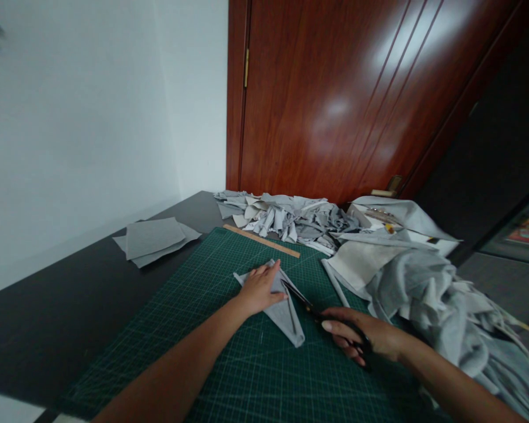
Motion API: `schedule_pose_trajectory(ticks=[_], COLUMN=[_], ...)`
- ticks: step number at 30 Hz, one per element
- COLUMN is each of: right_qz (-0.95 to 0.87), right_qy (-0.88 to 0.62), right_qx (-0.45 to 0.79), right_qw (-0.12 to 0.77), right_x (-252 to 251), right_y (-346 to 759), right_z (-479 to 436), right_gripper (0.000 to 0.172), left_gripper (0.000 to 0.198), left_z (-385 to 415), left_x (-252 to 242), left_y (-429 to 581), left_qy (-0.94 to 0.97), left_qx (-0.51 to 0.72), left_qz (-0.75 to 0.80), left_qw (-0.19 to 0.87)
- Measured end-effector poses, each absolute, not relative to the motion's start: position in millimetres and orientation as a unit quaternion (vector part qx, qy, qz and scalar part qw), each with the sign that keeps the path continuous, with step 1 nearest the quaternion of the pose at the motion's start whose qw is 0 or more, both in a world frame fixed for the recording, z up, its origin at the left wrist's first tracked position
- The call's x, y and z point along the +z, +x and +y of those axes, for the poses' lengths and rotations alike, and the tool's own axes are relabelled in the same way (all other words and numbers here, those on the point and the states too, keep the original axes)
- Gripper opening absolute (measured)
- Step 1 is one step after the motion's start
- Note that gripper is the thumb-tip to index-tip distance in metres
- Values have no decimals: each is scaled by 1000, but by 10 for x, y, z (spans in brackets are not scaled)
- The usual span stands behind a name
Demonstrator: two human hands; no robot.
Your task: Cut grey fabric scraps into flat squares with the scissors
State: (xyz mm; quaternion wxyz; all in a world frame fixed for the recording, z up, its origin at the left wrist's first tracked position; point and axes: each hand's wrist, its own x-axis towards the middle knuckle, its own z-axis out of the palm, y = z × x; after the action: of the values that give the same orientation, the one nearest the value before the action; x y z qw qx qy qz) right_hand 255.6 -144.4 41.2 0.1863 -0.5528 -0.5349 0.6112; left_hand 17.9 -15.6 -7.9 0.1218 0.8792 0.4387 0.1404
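My left hand (261, 288) lies flat, fingers stretched out, pressing down a small grey fabric piece (286, 317) on the green cutting mat (229, 364). My right hand (361, 341) grips the black handles of a pair of scissors (306, 305). The blades point up and left into the fabric's right edge, just beside my left fingers. The fabric is a narrow wedge that tapers toward me.
A wooden ruler (261, 241) lies along the mat's far edge. Behind it sits a heap of grey fabric strips (286, 220). A big crumpled grey cloth (449, 305) fills the right side. Flat grey squares (154, 238) lie at the left on the dark table (48, 317). A red-brown door (357, 100) stands behind.
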Motion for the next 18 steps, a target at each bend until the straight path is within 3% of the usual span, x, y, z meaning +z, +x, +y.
schedule_pose_trajectory(ticks=[9, 15, 18], right_qz=[-500, -516, -525], right_qy=[-547, -545, -541], right_qx=[650, 642, 638], right_qw=[167, 158, 156], right_x=[434, 408, 406], right_y=[2756, 2706, 2669], right_z=[-1592, -1553, -1507], right_gripper=[59, 59, 61], left_gripper=[93, 73, 72], left_z=[-307, -293, -272], left_x=[-87, -95, -111], left_y=[244, 248, 246], left_qy=[889, 885, 882], left_qx=[144, 164, 168], left_qz=[409, 404, 411], left_qw=[151, 164, 160])
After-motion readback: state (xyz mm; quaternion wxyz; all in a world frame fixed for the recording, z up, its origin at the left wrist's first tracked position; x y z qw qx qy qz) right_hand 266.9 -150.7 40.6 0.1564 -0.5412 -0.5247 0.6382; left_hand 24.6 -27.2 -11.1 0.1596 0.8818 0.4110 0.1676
